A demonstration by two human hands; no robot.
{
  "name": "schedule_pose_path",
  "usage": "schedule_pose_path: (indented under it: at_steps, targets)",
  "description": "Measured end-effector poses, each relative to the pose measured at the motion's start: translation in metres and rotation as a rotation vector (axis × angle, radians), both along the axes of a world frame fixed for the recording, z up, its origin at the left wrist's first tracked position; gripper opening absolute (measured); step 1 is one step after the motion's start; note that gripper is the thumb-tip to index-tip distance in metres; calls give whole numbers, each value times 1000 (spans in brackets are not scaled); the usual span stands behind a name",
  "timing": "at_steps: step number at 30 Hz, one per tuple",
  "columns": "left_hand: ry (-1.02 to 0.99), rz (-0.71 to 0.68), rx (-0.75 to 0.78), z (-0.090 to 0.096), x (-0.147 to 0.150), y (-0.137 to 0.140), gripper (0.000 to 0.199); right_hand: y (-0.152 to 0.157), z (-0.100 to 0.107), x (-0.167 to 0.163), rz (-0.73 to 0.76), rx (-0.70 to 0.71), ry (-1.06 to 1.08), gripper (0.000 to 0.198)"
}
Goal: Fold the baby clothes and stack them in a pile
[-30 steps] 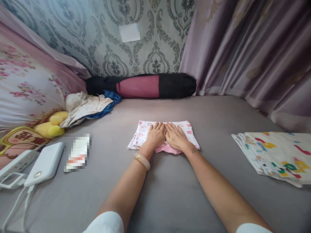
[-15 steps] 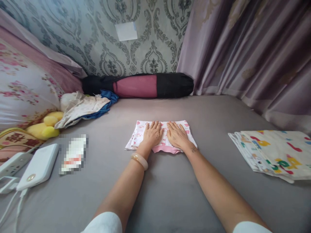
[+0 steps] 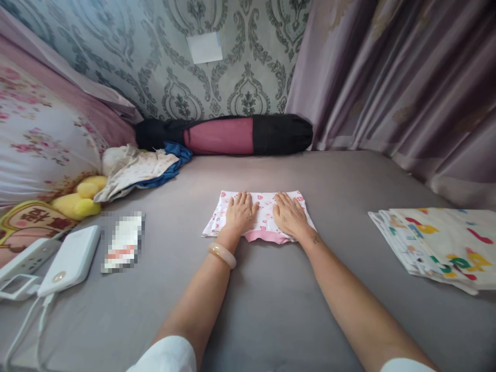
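Observation:
A folded white garment [image 3: 266, 209] with pink and red prints and a pink band along its near edge lies flat on the grey bed sheet [image 3: 271, 299]. On its left half rests my left hand [image 3: 241, 213], palm down with fingers stretched out. My right hand [image 3: 290, 214] lies flat on the right half, fingers extended towards the far edge. A strip of the printed cloth shows between the two hands. Neither hand grips anything. A pale bangle [image 3: 222, 256] circles my left wrist.
At right lies a stack of folded printed cloths [image 3: 445, 248]. To the left are a white power bank [image 3: 72, 261] with cables, a power strip [image 3: 29, 258], a blurred-out item [image 3: 123, 243], a yellow plush [image 3: 83, 199] and crumpled clothes [image 3: 143, 168]. A black-and-pink roll [image 3: 220, 136] lies along the wall.
My hands have slid apart on the garment, the left slightly leftward and the right to the right, widening the gap between them. The whole view has shifted slightly.

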State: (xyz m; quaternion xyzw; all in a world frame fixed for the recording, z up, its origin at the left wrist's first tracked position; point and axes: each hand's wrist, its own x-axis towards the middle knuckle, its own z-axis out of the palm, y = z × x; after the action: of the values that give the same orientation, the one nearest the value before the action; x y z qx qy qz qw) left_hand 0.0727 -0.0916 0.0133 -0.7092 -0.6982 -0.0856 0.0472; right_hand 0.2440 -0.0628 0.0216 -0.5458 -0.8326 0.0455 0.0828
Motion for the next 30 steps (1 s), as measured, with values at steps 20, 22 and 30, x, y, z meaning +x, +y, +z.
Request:
schedule_pose_path:
  at_steps: [20, 22, 30]
  targets:
    - [-93, 208, -5, 0, -18, -4, 61, 6, -3, 13, -195, 70, 12, 59]
    - [-105, 237, -16, 0, -19, -3, 62, 7, -4, 14, -213, 57, 2, 60]
    - [-89, 150, -31, 7, -29, -8, 50, 10, 2, 21, -210, -44, 27, 61]
